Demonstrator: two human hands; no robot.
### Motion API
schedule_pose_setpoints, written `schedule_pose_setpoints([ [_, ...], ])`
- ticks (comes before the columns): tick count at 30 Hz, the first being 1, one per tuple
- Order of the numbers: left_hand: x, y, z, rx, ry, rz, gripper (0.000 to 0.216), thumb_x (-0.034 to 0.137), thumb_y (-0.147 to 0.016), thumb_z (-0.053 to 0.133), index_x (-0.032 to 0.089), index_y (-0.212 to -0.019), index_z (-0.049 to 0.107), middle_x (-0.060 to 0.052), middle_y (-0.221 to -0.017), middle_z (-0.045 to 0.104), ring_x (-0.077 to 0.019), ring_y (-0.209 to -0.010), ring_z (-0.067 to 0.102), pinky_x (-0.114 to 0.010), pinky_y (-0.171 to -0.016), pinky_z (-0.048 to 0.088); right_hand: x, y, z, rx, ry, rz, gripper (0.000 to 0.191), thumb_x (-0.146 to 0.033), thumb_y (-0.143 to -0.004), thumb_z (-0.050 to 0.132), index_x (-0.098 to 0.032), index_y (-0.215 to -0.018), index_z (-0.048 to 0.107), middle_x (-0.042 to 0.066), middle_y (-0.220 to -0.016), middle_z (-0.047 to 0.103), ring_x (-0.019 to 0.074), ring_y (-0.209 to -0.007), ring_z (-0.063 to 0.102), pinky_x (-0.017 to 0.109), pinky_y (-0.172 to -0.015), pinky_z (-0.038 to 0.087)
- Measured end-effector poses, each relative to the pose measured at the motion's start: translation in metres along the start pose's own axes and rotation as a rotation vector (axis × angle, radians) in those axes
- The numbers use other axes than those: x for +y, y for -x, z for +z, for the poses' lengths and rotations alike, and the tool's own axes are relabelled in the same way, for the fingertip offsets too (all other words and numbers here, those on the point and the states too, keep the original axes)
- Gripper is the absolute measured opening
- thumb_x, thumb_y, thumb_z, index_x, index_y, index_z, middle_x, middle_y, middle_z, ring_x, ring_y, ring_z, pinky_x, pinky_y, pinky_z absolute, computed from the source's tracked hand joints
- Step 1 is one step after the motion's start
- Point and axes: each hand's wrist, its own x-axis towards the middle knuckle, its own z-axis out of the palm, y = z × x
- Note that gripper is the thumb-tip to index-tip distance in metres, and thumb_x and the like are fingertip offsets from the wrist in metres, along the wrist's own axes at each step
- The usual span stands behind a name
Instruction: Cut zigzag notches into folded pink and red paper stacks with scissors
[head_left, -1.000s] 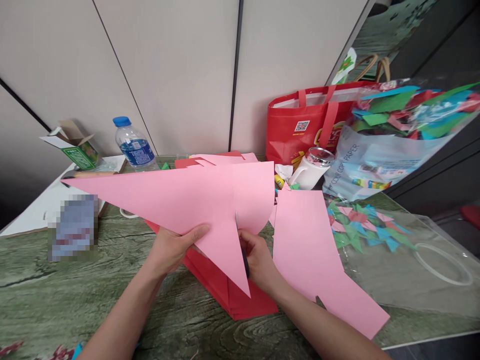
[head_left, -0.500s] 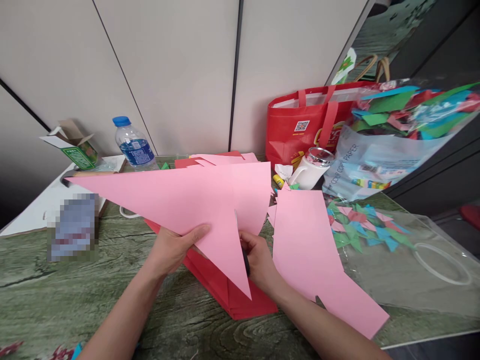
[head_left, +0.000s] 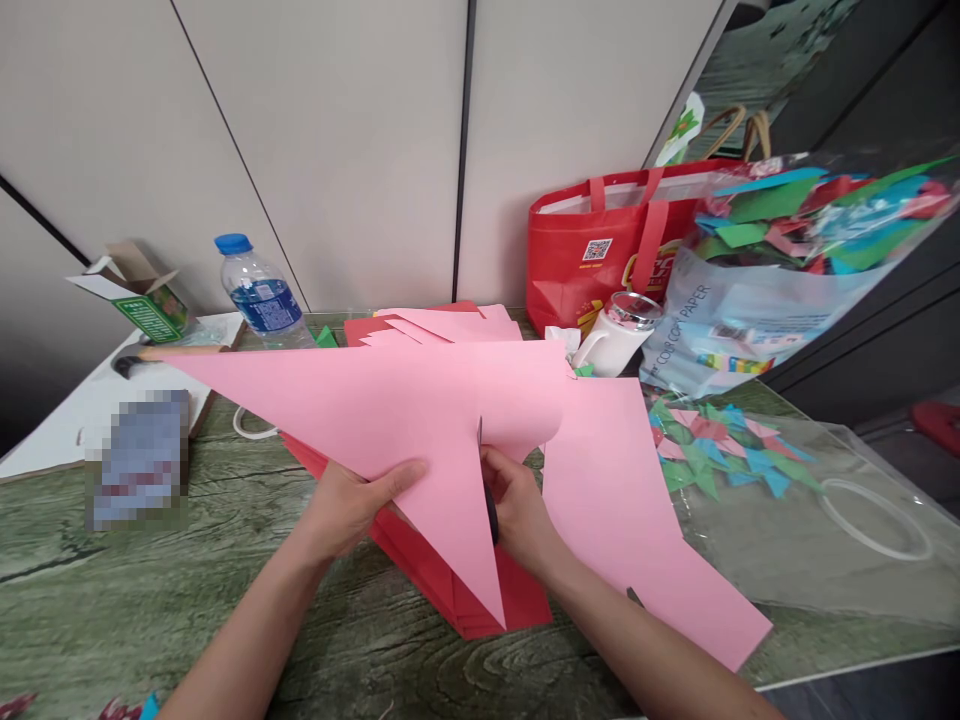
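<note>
My left hand pinches a large sheet of pink paper by its lower edge, thumb on top and fingers underneath. In my right hand is a pair of scissors; a dark handle shows beside the fingers, and a thin blade stands in the cut running up the sheet. The part right of the cut curls, while a long pointed part hangs towards me. Beneath lies a stack of red paper. Another pink piece, with an angled outline, rests to the right, partly behind my right forearm.
A water bottle and a small green box stand at the back left. Back right are a red bag, a white mug and a plastic bag of paper scraps. Cut coloured pieces lie near a clear bag.
The cut in the pink sheet reaches slightly further up, and the part right of it has swung right over the other pink piece. The view has shifted a little.
</note>
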Motion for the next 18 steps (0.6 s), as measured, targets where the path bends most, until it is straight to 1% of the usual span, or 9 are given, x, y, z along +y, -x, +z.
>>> schedule_pose_setpoints([
  [4, 0.001, 0.0006, 0.0004, 0.0, 0.011, -0.015, 0.043, 0.027, -0.063, 0.073, 0.017, -0.104, 0.06, -0.011, -0.11, 0.064, -0.0263, -0.099, 0.059, -0.038, -0.084, 0.049, -0.0009, 0.0002, 0.0006, -0.002, -0.004, 0.002, 0.027, -0.019, -0.06, 0.072, -0.017, -0.085, 0.061, 0.005, -0.09, 0.069, 0.0206, -0.08, 0.063, 0.03, -0.072, 0.051],
  [7, 0.0007, 0.0012, 0.0001, -0.007, 0.009, -0.023, 0.045, 0.027, -0.064, 0.073, 0.017, -0.105, 0.059, -0.011, -0.112, 0.063, -0.0261, -0.1, 0.058, -0.038, -0.084, 0.049, -0.0006, 0.0007, 0.0, 0.016, 0.021, 0.002, 0.025, -0.018, -0.06, 0.072, -0.017, -0.082, 0.061, 0.005, -0.085, 0.069, 0.0201, -0.075, 0.063, 0.03, -0.069, 0.051],
  [12, -0.0003, 0.001, 0.0005, -0.012, -0.002, -0.033, 0.042, 0.027, -0.065, 0.072, 0.016, -0.103, 0.059, -0.011, -0.109, 0.064, -0.0261, -0.099, 0.059, -0.038, -0.085, 0.048, -0.0001, 0.0017, 0.0003, 0.026, -0.006, 0.025, 0.025, -0.018, -0.06, 0.071, -0.018, -0.083, 0.062, 0.003, -0.079, 0.07, 0.0188, -0.069, 0.063, 0.029, -0.064, 0.05],
  [18, -0.0007, 0.0009, -0.0003, -0.03, 0.004, -0.028, 0.041, 0.027, -0.066, 0.071, 0.017, -0.104, 0.06, -0.01, -0.11, 0.064, -0.0265, -0.1, 0.058, -0.039, -0.086, 0.048, -0.0002, 0.0016, 0.0008, 0.044, 0.006, 0.03, 0.023, -0.019, -0.058, 0.073, -0.018, -0.078, 0.062, 0.003, -0.075, 0.07, 0.0186, -0.065, 0.062, 0.028, -0.059, 0.05],
])
